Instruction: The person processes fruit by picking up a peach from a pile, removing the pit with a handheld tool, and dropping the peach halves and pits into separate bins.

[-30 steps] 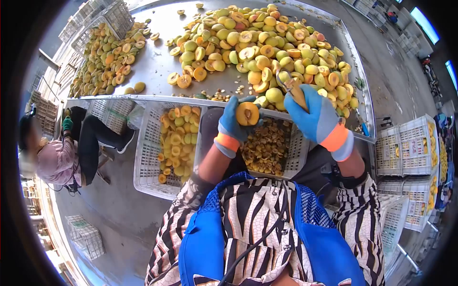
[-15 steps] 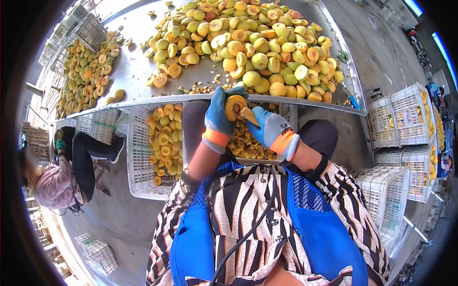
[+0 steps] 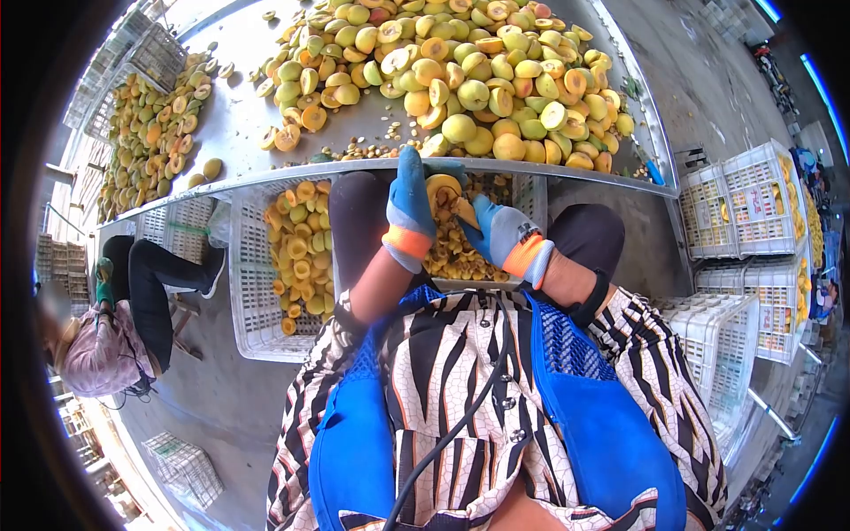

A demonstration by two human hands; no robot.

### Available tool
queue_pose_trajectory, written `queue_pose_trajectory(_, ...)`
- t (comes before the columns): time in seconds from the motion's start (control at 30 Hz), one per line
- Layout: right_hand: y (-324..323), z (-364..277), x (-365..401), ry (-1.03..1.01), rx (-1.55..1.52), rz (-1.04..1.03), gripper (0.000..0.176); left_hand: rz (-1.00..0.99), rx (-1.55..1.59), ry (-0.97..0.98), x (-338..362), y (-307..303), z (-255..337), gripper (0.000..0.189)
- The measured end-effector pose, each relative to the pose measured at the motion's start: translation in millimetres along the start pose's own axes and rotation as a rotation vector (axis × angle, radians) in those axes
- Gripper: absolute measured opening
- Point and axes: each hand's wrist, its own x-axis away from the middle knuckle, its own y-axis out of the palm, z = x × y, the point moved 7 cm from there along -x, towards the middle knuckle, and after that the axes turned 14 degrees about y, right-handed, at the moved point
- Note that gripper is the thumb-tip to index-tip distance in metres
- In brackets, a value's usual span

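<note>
My left hand [image 3: 410, 205], in a blue-and-grey glove with an orange cuff, is closed around a yellow peach half [image 3: 443, 188], its hollow facing my right hand. My right hand [image 3: 503, 232], gloved alike, grips a short tan tool [image 3: 464, 211] with its end against the fruit; its exact shape is partly hidden by my fingers. Both hands are just in front of the metal table's edge [image 3: 336, 167]. Below them, between my knees, a crate holds peach pieces [image 3: 465, 261].
A big pile of halved peaches [image 3: 478, 80] covers the table, with loose pits [image 3: 372, 149] near its edge. A white crate of halves [image 3: 243, 301] stands at left. Beyond it sits another person [image 3: 106, 345]. Stacked crates [image 3: 739, 212] stand at right.
The view has shifted slightly, so the table appears higher. My left hand has turned a little with the peach half, and the tan tool stays against it.
</note>
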Motion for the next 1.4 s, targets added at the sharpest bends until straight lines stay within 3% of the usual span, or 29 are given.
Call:
queue_pose_trajectory(0.33,29,15,4,0.151,-0.311,-0.035,0.028,-0.023,-0.059,-0.063,-1,13,-13,0.075)
queue_pose_trajectory(0.4,35,11,8,0.399,-0.467,-0.371,0.025,0.008,-0.021,-0.092,1,15,-13,0.076)
queue_pose_trajectory(0.47,43,5,10,0.437,-0.634,-0.367,0.026,0.0,-0.059,-0.081,1,17,-10,0.075)
queue_pose_trajectory(0.53,32,1,12,0.477,-0.797,-0.354,0.027,0.058,0.155,-0.089,0,22,-14,0.07)
queue_pose_trajectory(0.6,28,-1,15,0.622,-0.924,-0.586,0.027,0.122,0.193,-0.019,6,30,-5,0.068)
queue_pose_trajectory(0.63,25,-1,14,0.613,-0.929,-0.572,0.027,0.184,0.232,0.047,6,32,5,0.065)
queue_pose_trajectory(0.73,36,11,16,0.571,-0.887,-0.532,0.027,0.089,0.112,0.054,4,35,4,0.063)
queue_pose_trajectory(0.8,29,23,4,0.244,-0.53,-0.101,0.024,0.074,0.099,0.027,-1,36,5,0.059)
queue_pose_trajectory(0.83,15,12,7,0.255,-0.522,-0.106,0.024,0.076,0.053,-0.031,-1,36,3,0.058)
queue_pose_trajectory(0.87,11,6,9,0.384,-0.573,-0.28,0.024,0.077,0.008,-0.087,-1,36,1,0.058)
queue_pose_trajectory(0.9,12,2,12,0.511,-0.625,-0.451,0.024,0.082,-0.022,-0.073,-2,37,3,0.058)
queue_pose_trajectory(0.93,11,4,9,0.517,-0.619,-0.45,0.024,0.082,-0.015,-0.076,-4,36,2,0.058)
queue_pose_trajectory(1.0,25,8,14,0.617,-0.752,-0.638,0.026,-0.05,-0.119,0.034,-11,35,7,0.059)
queue_pose_trajectory(1.13,31,17,12,0.595,-0.633,-0.58,0.025,-0.226,-0.039,-0.072,-17,36,-4,0.057)
queue_pose_trajectory(1.2,23,15,6,0.453,-0.471,-0.415,0.028,-0.265,0.017,-0.123,-13,38,-8,0.056)
queue_pose_trajectory(1.27,21,15,8,0.485,-0.51,-0.497,0.026,-0.314,-0.122,0.069,-14,40,1,0.053)
queue_pose_trajectory(1.33,38,25,13,0.518,-0.555,-0.591,0.024,-0.332,-0.061,-0.017,-13,35,-8,0.044)
queue_pose_trajectory(1.4,33,26,3,0.066,-0.223,-0.153,0.025,-0.352,0.0,-0.099,-12,31,-23,0.037)
